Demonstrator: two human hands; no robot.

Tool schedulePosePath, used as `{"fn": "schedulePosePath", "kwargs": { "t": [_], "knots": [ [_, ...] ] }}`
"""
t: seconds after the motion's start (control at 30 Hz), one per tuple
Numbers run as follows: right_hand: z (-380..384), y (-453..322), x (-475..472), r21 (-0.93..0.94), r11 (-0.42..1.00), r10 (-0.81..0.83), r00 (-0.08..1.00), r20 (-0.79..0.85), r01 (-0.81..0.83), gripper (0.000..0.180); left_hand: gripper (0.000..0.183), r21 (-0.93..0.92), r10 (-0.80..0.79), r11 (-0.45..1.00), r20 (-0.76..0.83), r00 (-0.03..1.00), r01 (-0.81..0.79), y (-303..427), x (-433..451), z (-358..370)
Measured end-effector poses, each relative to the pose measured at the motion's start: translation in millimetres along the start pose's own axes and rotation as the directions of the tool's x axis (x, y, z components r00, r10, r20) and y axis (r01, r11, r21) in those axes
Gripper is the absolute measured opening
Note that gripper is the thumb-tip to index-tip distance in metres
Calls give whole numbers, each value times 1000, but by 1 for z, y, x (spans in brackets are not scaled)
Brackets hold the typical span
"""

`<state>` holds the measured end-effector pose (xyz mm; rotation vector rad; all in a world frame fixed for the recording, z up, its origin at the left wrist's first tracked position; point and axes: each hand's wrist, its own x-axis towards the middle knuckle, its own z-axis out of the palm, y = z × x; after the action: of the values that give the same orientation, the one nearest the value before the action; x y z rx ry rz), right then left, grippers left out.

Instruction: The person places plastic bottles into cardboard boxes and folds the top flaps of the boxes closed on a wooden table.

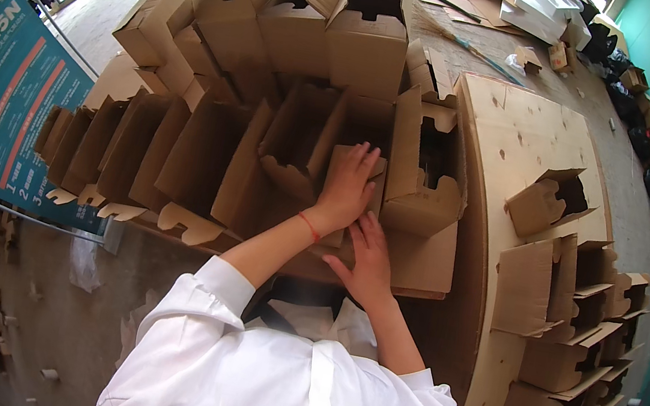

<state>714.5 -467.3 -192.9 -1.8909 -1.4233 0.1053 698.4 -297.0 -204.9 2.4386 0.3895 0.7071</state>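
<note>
My left hand [345,190], with a red cord at the wrist, lies palm down on a small piece of folded cardboard [340,160] in the middle of the table. Beside it, lower right, my right hand [369,256] rests with spread fingers at the near edge of that cardboard. Neither hand is closed around anything. An open cardboard box [420,200] stands just right of the hands. Another open box [305,128] stands to the left, its flap notched. What lies under the palms is hidden.
Several open boxes [205,143] stand in a row at left; taller ones [365,47] stand behind. At right a plywood board [500,136] holds one small box [550,200], near stacked cartons [550,367]. A printed banner [11,95] hangs at left. A broom [476,50] lies on the floor beyond.
</note>
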Motion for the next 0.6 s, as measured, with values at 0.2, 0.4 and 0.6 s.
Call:
{"fn": "schedulePosePath", "kwargs": {
  "t": [0.2,0.4,0.6],
  "knots": [
    [-5,1,3,-41,997,70,997,-33,-72,73,70,-142,-92,986,-68,993,82,2,1,-29],
    [-8,-19,27,-247,967,82,995,59,-65,69,64,238,-32,971,112,993,4,-4,25,-45],
    [7,-23,27,-351,931,130,990,47,-106,62,19,632,-220,774,219,951,33,-17,59,-40]
  ]
}}
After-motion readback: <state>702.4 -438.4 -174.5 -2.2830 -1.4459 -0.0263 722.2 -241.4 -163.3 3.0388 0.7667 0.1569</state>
